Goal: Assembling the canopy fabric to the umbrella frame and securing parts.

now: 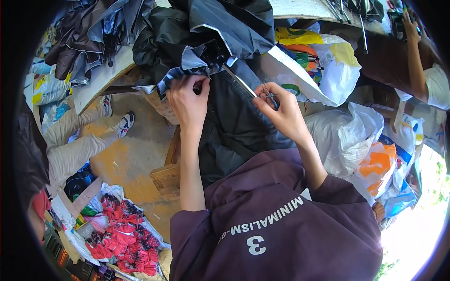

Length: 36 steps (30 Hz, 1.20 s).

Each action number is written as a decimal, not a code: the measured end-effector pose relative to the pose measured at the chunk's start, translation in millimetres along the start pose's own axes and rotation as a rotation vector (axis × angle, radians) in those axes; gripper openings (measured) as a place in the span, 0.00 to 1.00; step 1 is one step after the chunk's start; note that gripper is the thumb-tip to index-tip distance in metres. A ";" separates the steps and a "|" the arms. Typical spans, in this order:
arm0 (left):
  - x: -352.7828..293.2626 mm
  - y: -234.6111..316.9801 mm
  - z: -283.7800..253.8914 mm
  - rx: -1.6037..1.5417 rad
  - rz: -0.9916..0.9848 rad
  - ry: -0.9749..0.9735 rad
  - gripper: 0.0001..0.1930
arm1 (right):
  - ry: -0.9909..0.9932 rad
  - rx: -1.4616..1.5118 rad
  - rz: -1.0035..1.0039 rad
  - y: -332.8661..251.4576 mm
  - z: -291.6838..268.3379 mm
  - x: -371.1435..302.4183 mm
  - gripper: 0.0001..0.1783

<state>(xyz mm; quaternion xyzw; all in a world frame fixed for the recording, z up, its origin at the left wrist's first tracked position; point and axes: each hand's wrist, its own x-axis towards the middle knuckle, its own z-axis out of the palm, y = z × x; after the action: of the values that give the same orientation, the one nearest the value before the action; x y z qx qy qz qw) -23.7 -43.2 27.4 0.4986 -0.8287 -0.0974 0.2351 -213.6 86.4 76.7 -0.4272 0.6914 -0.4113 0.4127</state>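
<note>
A black umbrella (243, 37) with a silver underside lies bunched over my lap and against the table edge. Its silver metal shaft (239, 80) slants from the dark ribs down to my right hand. My left hand (188, 100) is closed in a pinch beside the cloth's silver edge; whatever is between thumb and forefinger is too small to make out. In my right hand (280, 108), closed at the shaft's lower end, sits a small metal tool (272, 97) with dark blue loop handles, like scissors. Folds of cloth hide part of the ribs.
More dark umbrellas (89, 37) hang off the white table (101, 86) at left. A plastic sack (335, 70) of colourful umbrellas stands at right, above white bags (342, 136). Red frilled cloth (126, 234) fills a sack at lower left. Other people sit at both sides.
</note>
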 end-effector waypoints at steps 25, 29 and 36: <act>-3.7 -4.5 -11.4 -0.413 -0.282 -0.155 0.10 | 0.101 -0.678 -0.347 -4.3 80.0 36.8 0.16; -6.8 -1.3 -10.9 -0.289 -0.252 -0.118 0.08 | 0.165 -0.686 -0.341 -4.6 87.7 38.5 0.14; -9.4 4.9 -3.5 -0.193 -0.214 -0.060 0.06 | 0.189 -0.651 -0.354 0.6 91.6 41.7 0.12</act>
<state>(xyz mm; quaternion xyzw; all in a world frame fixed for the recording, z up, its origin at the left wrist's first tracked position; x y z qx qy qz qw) -22.1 -32.3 29.7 0.5561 -0.7643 -0.2158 0.2451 -141.5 28.0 37.6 -0.6091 0.7362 -0.2725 0.1124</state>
